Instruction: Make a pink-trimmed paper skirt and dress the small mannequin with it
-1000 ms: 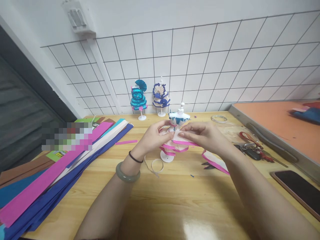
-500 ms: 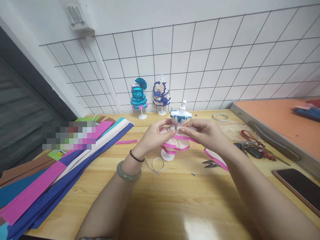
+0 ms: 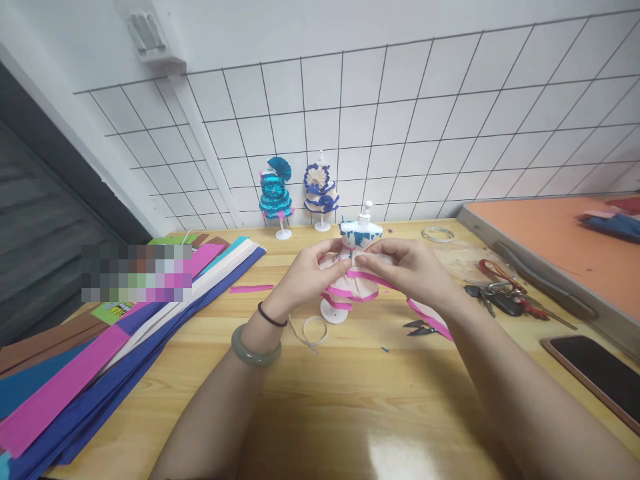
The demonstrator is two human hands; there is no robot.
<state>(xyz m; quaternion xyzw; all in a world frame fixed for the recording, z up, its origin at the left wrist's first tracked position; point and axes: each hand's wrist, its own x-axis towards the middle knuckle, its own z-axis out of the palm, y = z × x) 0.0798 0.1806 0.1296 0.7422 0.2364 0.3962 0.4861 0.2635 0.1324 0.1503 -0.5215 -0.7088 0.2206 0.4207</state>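
Note:
A small white dress-form mannequin (image 3: 366, 215) stands on a round base, with blue scraps round its chest and a tiered white skirt (image 3: 363, 290) edged in pink. My left hand (image 3: 317, 270) grips it at the waist, thumb in front and fingers hidden behind. From the other side, my right hand (image 3: 413, 270) pinches a white strip with a pink edge (image 3: 429, 317) against the waist. The strip's loose end trails under my right wrist. Both thumbs almost meet at the front of the waist.
Small snips (image 3: 420, 328) lie below my right hand, and narrow tape (image 3: 314, 330) is coiled by the base. Coloured paper strips (image 3: 200, 287) spread at left. Two dressed mannequins, one teal (image 3: 275, 197) and one white-and-purple (image 3: 321, 193), stand behind. Keys (image 3: 505, 297) and a phone (image 3: 597, 373) are at right.
The view has shifted slightly. Both hands keep their hold at the mannequin's waist, with hardly any movement of the fingers or strip.

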